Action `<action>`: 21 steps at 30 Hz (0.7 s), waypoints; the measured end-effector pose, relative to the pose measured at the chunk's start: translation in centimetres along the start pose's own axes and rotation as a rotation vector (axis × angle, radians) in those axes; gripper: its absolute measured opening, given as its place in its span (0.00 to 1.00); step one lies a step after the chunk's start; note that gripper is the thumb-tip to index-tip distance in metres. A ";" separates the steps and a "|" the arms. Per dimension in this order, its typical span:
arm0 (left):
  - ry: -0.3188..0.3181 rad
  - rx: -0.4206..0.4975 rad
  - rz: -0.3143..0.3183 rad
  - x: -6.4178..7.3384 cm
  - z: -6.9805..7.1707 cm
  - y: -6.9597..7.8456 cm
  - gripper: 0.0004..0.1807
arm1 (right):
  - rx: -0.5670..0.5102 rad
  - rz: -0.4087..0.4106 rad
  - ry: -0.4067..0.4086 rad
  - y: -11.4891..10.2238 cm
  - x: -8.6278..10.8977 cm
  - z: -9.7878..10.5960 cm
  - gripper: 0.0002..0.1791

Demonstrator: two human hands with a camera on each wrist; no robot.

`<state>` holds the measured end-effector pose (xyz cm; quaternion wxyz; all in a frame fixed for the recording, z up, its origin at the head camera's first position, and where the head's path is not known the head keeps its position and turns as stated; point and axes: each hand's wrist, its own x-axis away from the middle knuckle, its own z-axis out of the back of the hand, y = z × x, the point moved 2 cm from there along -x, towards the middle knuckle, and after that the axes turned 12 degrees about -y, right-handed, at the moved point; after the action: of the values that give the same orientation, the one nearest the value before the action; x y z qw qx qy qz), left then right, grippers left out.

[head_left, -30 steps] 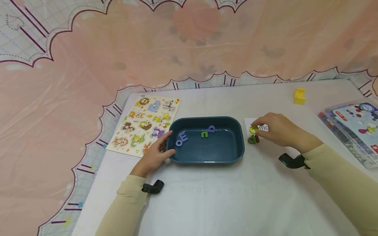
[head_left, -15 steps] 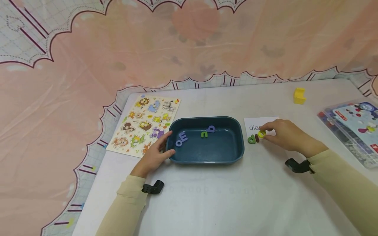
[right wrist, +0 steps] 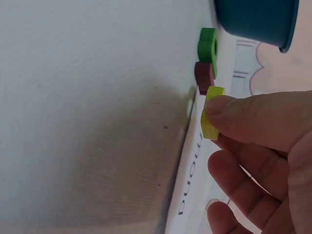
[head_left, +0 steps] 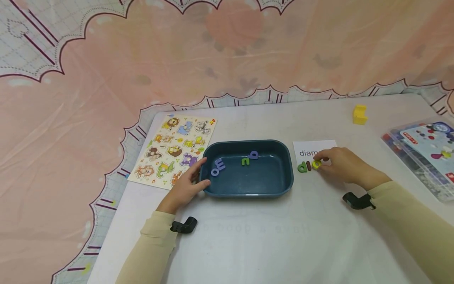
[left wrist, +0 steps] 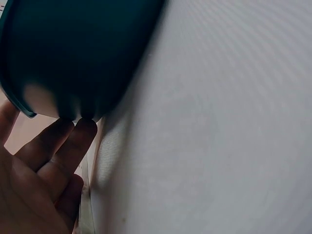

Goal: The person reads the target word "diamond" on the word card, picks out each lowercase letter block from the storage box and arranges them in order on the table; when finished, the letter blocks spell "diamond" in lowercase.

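Note:
In the head view, my right hand [head_left: 345, 165] pinches a yellow letter [head_left: 316, 164] between thumb and forefinger, low over a white word card [head_left: 301, 145]. "diam" shows on the card, the rest of the word lying behind my fingers. Just left of the yellow piece are a dark red letter i [head_left: 309, 166] and a green letter d [head_left: 302, 167]. The right wrist view shows the yellow letter edge-on under my thumb [right wrist: 234, 117]. My left hand [head_left: 184, 185] rests its fingertips against the left end of a dark teal tray [head_left: 247, 195].
Inside the tray lie a purple m [head_left: 220, 164], a purple o [head_left: 214, 172], a green n [head_left: 245, 161] and another purple letter [head_left: 253, 155]. An animal sticker sheet [head_left: 145, 157] sits left of it. Far right are a clear-sided case [head_left: 425, 154] and a yellow block [head_left: 360, 114].
My right hand has moved right and slightly toward me with the yellow letter, from above the green d to the right of the dark red i. My left hand has stayed at the tray.

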<state>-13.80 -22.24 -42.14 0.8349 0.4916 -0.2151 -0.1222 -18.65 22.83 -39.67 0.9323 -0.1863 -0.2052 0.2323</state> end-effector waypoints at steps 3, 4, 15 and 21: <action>0.001 0.002 0.004 0.0 0.0 0.0 0.41 | -0.003 -0.007 -0.001 0.1 -0.2 -0.2 0.16; 0.002 0.000 0.007 0.0 0.0 0.1 0.41 | -0.004 -0.011 -0.003 0.2 -0.2 -0.2 0.16; 0.010 -0.013 0.008 0.0 -0.1 0.3 0.41 | 0.007 -0.005 -0.002 0.3 -0.6 -0.5 0.15; 0.012 -0.020 -0.004 0.0 -0.1 0.2 0.41 | -0.002 -0.026 -0.015 0.1 -0.6 -0.7 0.15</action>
<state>-13.77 -22.05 -41.99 0.8408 0.4843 -0.2080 -0.1233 -18.88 22.43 -40.51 0.9335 -0.1829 -0.2147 0.2215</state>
